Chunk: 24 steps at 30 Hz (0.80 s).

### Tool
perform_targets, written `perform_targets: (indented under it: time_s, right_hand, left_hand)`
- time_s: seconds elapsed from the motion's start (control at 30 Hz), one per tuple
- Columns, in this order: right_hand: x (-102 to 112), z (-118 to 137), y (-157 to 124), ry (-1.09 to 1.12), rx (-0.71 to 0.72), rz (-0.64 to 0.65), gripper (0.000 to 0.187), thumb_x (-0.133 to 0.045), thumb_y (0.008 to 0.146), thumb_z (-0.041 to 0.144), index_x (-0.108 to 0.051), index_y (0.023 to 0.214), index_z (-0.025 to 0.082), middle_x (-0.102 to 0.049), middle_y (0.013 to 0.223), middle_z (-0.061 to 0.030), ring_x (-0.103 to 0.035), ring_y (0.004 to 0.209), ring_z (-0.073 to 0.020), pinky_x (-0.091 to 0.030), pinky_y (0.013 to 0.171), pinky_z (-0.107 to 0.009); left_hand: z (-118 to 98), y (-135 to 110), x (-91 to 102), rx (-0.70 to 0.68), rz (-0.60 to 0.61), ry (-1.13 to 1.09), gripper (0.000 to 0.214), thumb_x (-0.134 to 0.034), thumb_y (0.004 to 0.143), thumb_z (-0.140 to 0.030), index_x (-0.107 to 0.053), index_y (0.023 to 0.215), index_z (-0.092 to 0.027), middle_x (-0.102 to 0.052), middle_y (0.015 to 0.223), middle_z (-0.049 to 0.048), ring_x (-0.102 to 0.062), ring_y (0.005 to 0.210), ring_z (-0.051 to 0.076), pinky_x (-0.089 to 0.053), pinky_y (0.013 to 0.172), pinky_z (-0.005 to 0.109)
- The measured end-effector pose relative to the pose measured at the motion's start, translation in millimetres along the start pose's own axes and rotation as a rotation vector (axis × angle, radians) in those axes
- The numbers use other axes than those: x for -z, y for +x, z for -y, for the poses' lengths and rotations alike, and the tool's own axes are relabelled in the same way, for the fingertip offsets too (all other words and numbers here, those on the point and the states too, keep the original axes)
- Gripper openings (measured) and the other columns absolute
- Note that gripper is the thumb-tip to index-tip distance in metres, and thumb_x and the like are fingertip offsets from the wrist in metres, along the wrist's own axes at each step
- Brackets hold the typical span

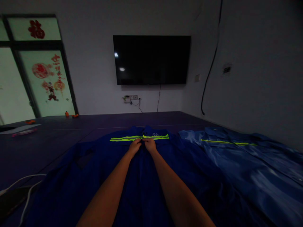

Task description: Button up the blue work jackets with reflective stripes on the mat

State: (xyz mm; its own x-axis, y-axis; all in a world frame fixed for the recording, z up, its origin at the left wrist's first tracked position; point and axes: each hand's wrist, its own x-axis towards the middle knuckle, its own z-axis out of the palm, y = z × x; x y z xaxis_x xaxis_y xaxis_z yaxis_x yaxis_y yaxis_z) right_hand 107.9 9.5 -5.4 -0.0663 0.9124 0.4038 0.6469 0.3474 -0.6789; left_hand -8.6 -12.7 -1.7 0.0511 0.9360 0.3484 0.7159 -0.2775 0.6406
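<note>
A dark blue work jacket [106, 157] with yellow-green reflective stripes across its chest lies spread out in front of me, collar at the far end. At the front opening, just below the stripes, my left hand [135, 146] pinches the left edge of the cloth. Close beside it, my right hand [150, 145] is closed on the other front edge, under a small white print. The fingertips of both hands nearly meet at the middle seam. Whatever fastener lies between them is too small and dark to make out.
To the right lies a second, lighter blue garment [236, 157] with a thin yellow stripe. A white cable [29, 189] and a dark flat object [14, 201] are at the lower left. Small orange items [75, 116] sit by the door. A television [152, 60] hangs on the far wall.
</note>
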Motion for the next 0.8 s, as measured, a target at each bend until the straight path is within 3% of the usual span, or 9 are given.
perform_targets:
  time_s: [0.13, 0.23, 0.43, 0.6, 0.8]
  right_hand:
    - [-2.3, -1.5, 3.2, 0.057, 0.016, -0.022, 0.047, -0.033, 0.072, 0.01, -0.063, 0.106, 0.02, -0.064, 0.106, -0.0009, -0.056, 0.104, -0.0181, -0.039, 0.092, -0.031]
    - [-4.3, -0.3, 5.0, 0.1, 0.026, -0.039, 0.045, -0.032, 0.073, 0.009, -0.064, 0.104, 0.017, -0.065, 0.104, -0.0017, -0.057, 0.102, -0.0164, -0.041, 0.09, -0.028]
    - [-9.2, -2.6, 6.8, 0.288, 0.033, -0.113, 0.038, -0.036, 0.074, 0.014, -0.068, 0.095, 0.016, -0.069, 0.094, -0.0034, -0.061, 0.092, -0.0195, -0.045, 0.085, -0.03]
    - [-18.2, -7.9, 9.1, 0.604, 0.09, -0.259, 0.029, -0.044, 0.067, 0.017, -0.071, 0.075, 0.018, -0.071, 0.079, -0.0025, -0.063, 0.083, -0.0212, -0.045, 0.083, -0.035]
    - [-25.7, -12.4, 15.0, 0.665, 0.081, -0.275, 0.024, -0.048, 0.065, 0.018, -0.069, 0.074, 0.018, -0.069, 0.073, -0.0021, -0.063, 0.075, -0.0198, -0.047, 0.075, -0.033]
  left_hand:
    - [3.3, 1.5, 2.9, 0.001, -0.069, -0.135, 0.044, -0.032, 0.08, -0.015, -0.05, 0.12, -0.011, -0.049, 0.128, 0.0058, -0.044, 0.118, 0.014, -0.033, 0.102, 0.026]
    - [6.0, 1.5, 3.6, -0.003, -0.1, -0.218, 0.043, -0.034, 0.079, -0.014, -0.053, 0.117, -0.014, -0.051, 0.126, 0.0051, -0.046, 0.117, 0.016, -0.035, 0.101, 0.031]
    - [13.4, 2.9, -2.2, 0.014, -0.165, -0.66, 0.035, -0.045, 0.073, -0.014, -0.064, 0.103, -0.016, -0.057, 0.119, 0.0056, -0.051, 0.11, 0.021, -0.039, 0.095, 0.036]
    - [17.1, 5.1, -5.5, 0.013, -0.171, -0.744, 0.029, -0.05, 0.068, -0.012, -0.068, 0.09, -0.015, -0.067, 0.1, 0.0048, -0.058, 0.098, 0.019, -0.042, 0.091, 0.035]
    - [21.1, 6.2, -7.9, 0.023, -0.198, -0.847, 0.025, -0.055, 0.063, -0.008, -0.07, 0.081, -0.016, -0.069, 0.093, 0.0061, -0.06, 0.093, 0.019, -0.042, 0.089, 0.035]
